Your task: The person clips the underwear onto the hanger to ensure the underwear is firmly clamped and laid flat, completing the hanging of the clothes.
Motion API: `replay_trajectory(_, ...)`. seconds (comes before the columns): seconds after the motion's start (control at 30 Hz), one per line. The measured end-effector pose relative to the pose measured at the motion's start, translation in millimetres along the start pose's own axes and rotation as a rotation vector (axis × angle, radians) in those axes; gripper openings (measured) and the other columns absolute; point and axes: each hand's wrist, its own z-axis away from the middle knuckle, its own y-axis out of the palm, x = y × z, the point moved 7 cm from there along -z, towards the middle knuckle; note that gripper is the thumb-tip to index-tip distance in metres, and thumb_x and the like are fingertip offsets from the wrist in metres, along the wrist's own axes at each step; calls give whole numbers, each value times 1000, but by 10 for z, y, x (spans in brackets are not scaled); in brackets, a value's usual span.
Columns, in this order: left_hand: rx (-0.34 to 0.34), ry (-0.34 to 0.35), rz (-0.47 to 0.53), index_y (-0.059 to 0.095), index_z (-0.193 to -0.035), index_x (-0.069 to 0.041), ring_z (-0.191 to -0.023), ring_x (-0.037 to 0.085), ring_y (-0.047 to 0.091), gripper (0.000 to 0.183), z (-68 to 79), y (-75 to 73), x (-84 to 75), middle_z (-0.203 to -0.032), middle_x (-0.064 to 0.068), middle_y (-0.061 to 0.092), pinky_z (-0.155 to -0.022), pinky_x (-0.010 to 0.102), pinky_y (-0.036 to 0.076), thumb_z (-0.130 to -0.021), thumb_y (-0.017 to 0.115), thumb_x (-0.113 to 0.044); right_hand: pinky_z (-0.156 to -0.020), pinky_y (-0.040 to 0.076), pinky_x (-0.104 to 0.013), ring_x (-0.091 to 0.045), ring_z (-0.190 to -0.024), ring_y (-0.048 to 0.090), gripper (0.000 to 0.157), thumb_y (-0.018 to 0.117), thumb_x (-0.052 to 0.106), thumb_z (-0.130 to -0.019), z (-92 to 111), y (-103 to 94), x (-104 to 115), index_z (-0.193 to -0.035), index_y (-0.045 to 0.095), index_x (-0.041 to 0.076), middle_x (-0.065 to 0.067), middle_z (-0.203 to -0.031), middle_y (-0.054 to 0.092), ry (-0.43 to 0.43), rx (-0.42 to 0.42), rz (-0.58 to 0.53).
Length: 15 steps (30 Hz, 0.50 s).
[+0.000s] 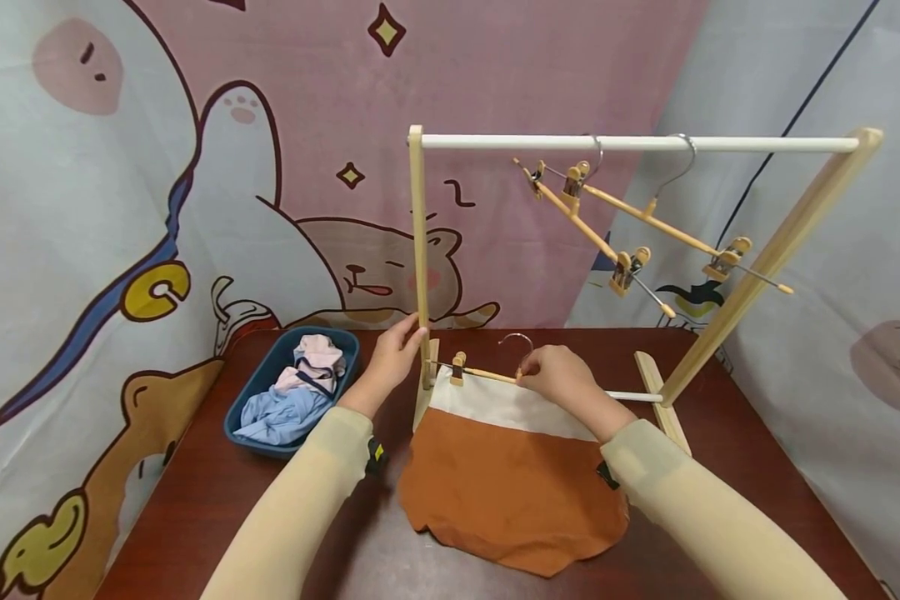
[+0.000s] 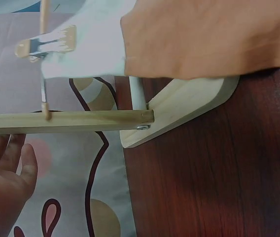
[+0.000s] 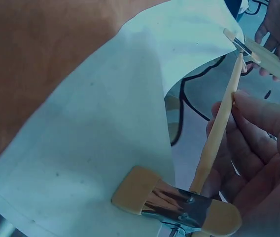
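Orange skirt-like garment (image 1: 517,483) at the near left side of the rack (image 1: 495,142) | two clips (image 1: 457,368) hold its white band (image 1: 495,404), likely keeping it spread | right hand (image 1: 562,377) pinches the hanger (image 1: 491,376) mid-bar, leaving its hook (image 1: 521,336) free | left hand (image 1: 396,354) grips the left post (image 1: 421,250), to my eye steadying it

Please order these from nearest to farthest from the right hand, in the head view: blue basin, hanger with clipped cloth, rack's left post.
1. Hanger with clipped cloth: pinched by the right hand.
2. Rack's left post: to its left, touched by the left hand.
3. Blue basin: farther left.
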Motion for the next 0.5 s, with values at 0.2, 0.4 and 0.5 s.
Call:
replay_trajectory(0.2,-2,9,-4,41,-142,-7,-130,30,44,50,-3,-1,-3,-143,17,45,-105,46,38,-99,45,-31,-57,45,-30,-14,-69,59,7,73,26,-82,22,-209,78,-81,74,19,1,-88,71,8,-8,67)
replay_trajectory(0.4,-5,3,-3,42,-142,-8,-130,29,45,49,-9,-8,3,-141,15,47,-105,44,38,-99,46,-31,-61,48,-34,-19,-77,63,10,71,27,-83,68,-430,136,-83,74,18,-3,-93,71,21,-40,101)
replay_trajectory(0.5,-4,13,-5,42,-142,-7,-130,29,45,49,-6,-14,-9,-141,16,47,-105,44,38,-99,46,-30,-61,49,-35,-19,-77,64,12,71,28,-83,109,-541,164,-84,74,16,-3,-90,71,14,-78,91)
